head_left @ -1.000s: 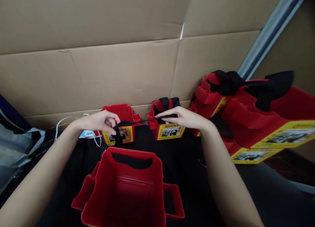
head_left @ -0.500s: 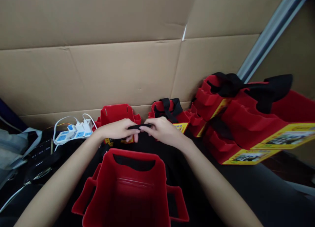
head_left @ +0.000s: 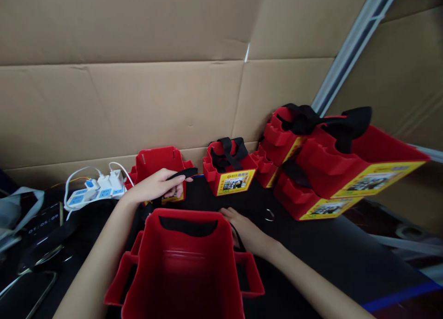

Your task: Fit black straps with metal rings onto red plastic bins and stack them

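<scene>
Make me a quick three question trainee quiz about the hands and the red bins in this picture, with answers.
1. True or false: the left hand holds a black strap.
2. Which is nearest the camera? A) open red bin B) power strip C) cardboard wall
3. Where is the right hand?

Key: 1. True. 2. A. 3. Low beside the open red bin's right side, on the black tabletop.

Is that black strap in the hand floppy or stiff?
Probably floppy: the black strap bends over the left hand and droops past the fingers. It looks thin and flat, so likely light. Its woven look suggests it is not slippery.
</scene>
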`<state>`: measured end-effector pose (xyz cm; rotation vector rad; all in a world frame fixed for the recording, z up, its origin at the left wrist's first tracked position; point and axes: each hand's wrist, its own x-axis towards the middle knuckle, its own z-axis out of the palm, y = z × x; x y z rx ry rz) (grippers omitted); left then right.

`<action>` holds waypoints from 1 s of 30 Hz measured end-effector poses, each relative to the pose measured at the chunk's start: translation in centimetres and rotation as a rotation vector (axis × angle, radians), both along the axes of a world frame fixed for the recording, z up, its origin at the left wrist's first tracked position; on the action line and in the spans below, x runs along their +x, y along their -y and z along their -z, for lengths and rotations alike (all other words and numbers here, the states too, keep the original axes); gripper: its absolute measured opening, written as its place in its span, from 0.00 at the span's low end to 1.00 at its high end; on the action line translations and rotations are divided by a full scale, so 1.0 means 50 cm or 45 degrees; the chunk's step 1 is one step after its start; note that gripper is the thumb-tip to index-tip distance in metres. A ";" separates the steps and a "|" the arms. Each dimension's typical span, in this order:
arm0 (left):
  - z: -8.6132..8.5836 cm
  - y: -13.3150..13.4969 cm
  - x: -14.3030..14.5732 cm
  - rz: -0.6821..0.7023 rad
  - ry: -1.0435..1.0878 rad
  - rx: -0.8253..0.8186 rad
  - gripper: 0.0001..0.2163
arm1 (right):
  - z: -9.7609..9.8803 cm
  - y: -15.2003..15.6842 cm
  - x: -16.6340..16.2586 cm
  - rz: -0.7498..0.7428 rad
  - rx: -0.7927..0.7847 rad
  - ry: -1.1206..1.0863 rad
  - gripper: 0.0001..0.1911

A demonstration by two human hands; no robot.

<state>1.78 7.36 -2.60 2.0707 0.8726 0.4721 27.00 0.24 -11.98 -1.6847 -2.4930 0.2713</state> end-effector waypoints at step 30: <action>0.012 0.006 -0.010 -0.226 -0.078 0.360 0.18 | 0.086 -0.214 -0.082 0.046 -0.169 -0.289 0.15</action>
